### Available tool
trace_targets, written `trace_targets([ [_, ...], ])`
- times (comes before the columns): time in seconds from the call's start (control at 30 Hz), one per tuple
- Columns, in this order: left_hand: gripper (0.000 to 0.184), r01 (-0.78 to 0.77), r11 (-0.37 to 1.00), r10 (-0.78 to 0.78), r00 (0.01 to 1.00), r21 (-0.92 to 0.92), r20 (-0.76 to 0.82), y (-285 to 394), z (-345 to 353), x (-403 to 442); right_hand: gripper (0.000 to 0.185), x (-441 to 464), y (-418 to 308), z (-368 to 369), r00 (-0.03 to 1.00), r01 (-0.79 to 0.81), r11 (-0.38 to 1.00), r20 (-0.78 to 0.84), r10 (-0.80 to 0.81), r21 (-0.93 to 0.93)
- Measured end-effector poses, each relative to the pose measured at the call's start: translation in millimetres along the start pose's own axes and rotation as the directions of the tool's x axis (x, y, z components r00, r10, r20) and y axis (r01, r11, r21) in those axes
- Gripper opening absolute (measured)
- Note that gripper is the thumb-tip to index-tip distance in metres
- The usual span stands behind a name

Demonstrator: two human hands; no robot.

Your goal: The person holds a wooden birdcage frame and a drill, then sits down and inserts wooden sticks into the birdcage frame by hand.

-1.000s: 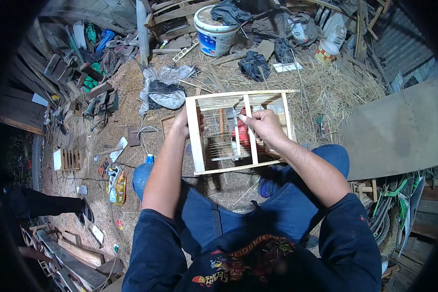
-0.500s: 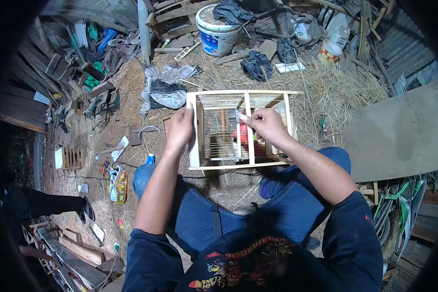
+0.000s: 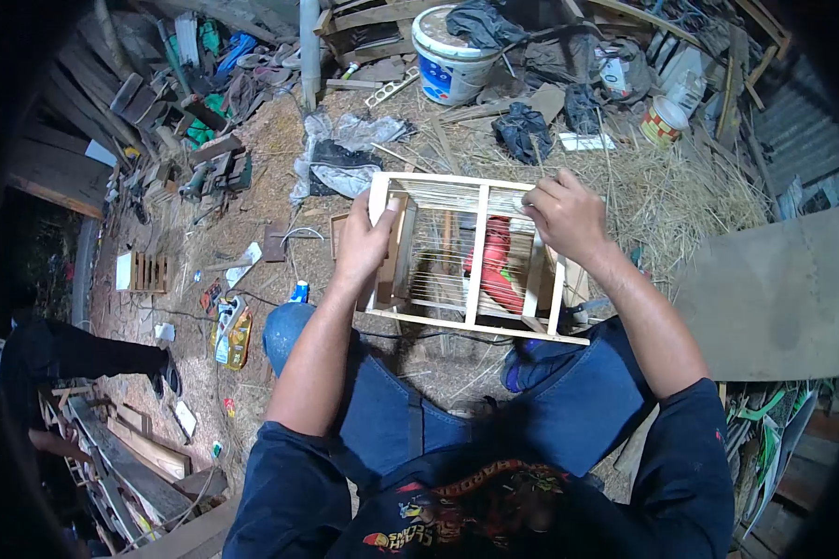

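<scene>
A small wooden cage (image 3: 482, 252) with thin bars is held above the ground in front of my knees, its right end slightly lower. My left hand (image 3: 364, 244) is closed around the cage's left side post, thumb on the near face. At the upper right of the cage, my right hand (image 3: 567, 214) has its fingers pinched together against the bars. A small pale bit shows by those fingertips, too unclear to name. Through the bars a red object (image 3: 496, 256) shows; I cannot tell what it is.
A white bucket (image 3: 452, 61) with a black bag on it stands at the back. A yellow-and-red tub (image 3: 663, 121) is farther right, above a flat board (image 3: 764, 298). A yellow pack (image 3: 232, 337) lies left of my knee. Another person's leg (image 3: 93, 371) shows at the left.
My right hand has moved from the cage's middle bar rightward to its upper right part. The cage has tilted, its right end dropping. The whole view has shifted a little.
</scene>
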State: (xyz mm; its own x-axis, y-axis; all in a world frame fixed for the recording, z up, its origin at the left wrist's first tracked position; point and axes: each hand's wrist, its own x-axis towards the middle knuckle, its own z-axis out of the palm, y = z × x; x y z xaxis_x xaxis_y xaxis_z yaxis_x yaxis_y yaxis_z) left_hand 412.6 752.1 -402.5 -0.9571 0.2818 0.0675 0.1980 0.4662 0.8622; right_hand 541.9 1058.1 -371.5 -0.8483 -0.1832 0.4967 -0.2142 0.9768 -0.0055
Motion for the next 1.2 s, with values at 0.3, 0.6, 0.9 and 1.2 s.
trace_targets([
  [0.3, 0.05, -0.118, 0.98, 0.112, 0.993, 0.158, 0.044, 1, -5, 9, 0.008, 5, 5, 7, 1.0, 0.0, 0.999, 0.003, -0.001, 0.048],
  [0.6, 0.047, 0.057, 0.995, -0.064, 0.994, 0.077, 0.089, 1, -1, 16, 0.008, 7, 1, 16, 0.999, -0.009, 0.993, -0.033, 0.013, 0.118],
  [0.9, 0.044, -0.101, 0.99, 0.097, 0.994, 0.098, 0.044, -8, -1, 22, 0.009, 2, 7, 1, 0.999, -0.052, 0.998, 0.008, 0.052, 0.045],
  [1.2, 0.04, -0.1, 0.979, 0.095, 0.995, 0.177, 0.037, -28, 0, 35, 0.007, -1, 9, -13, 0.996, -0.073, 0.997, 0.047, 0.071, 0.039],
])
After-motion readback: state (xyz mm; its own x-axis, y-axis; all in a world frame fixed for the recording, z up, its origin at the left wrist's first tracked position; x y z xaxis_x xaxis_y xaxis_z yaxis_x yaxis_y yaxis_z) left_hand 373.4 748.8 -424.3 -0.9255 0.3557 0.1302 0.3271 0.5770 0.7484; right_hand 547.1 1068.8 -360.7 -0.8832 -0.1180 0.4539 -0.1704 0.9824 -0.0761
